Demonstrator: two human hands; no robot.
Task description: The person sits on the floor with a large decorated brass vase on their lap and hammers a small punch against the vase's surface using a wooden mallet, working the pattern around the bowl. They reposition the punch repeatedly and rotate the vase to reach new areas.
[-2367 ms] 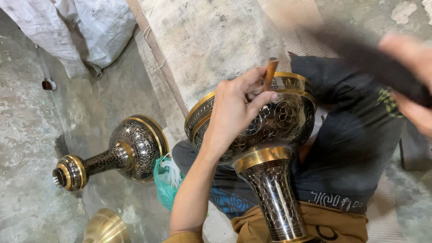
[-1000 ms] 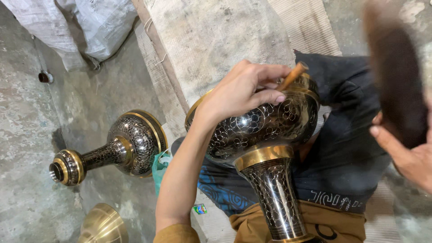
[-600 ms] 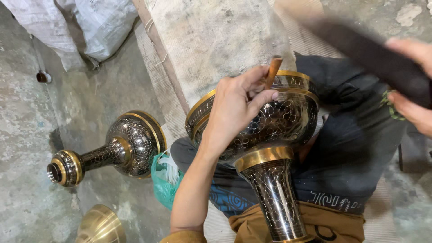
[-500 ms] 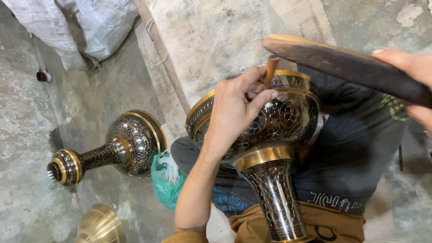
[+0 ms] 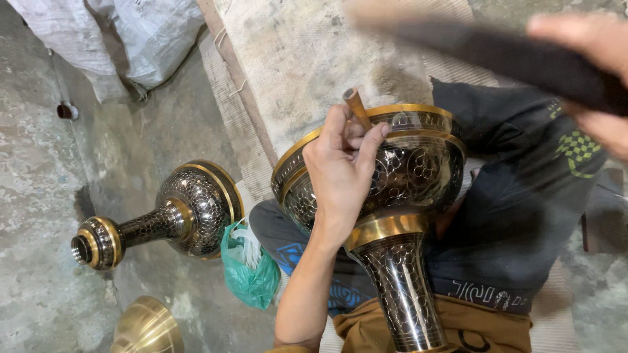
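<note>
A person chased a pattern into a brass vase held across the lap.

The large engraved brass vase (image 5: 392,196) lay tilted on the legs, neck toward the body, probably so the bowl faced up for the work; the left hand (image 5: 343,173) rested on the bowl, its fingers closed around a thin wooden-handled punch (image 5: 356,108) pointing at the rim; the right hand (image 5: 589,78), raised above and blurred, gripped a dark flat mallet (image 5: 497,52); well left of the fingers a second engraved vase (image 5: 170,219) lay on its side, its mouth showing nothing inside; nearer, a green plastic bag (image 5: 248,268) held something pale.
</note>
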